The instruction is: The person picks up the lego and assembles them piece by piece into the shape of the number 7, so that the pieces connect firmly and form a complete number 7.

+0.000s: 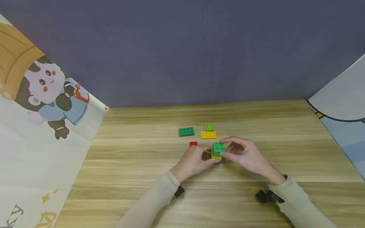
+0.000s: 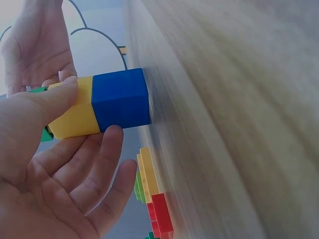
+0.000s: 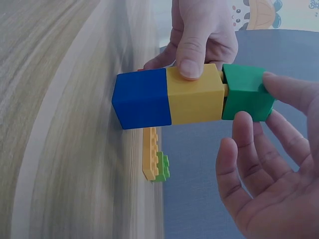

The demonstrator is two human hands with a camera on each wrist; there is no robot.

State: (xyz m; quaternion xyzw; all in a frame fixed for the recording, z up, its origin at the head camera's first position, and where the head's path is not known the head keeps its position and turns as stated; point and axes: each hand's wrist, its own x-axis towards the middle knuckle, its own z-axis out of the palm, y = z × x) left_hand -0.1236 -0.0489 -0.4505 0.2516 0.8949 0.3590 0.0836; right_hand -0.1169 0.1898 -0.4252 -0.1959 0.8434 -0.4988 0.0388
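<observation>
A blue block (image 3: 142,102) stands on the table with a yellow block (image 3: 199,102) stacked on it. My left hand (image 1: 194,161) grips the yellow block between thumb and fingers, as the left wrist view also shows. Above it, a green block (image 3: 244,92) is pinched between the thumb and fingers of my right hand (image 1: 247,155). In the right wrist view the green block sits slightly tilted, with a narrow gap where the yellow block's studs show. From the head view the blue block (image 1: 217,163) is mostly hidden.
A red brick (image 1: 193,143) lies just beyond my left hand, partly covered by it. Farther back are a dark green brick (image 1: 186,132), a flat yellow brick (image 1: 208,135) and a light green brick (image 1: 209,127). A dark panel (image 1: 199,63) borders the wooden table's far edge.
</observation>
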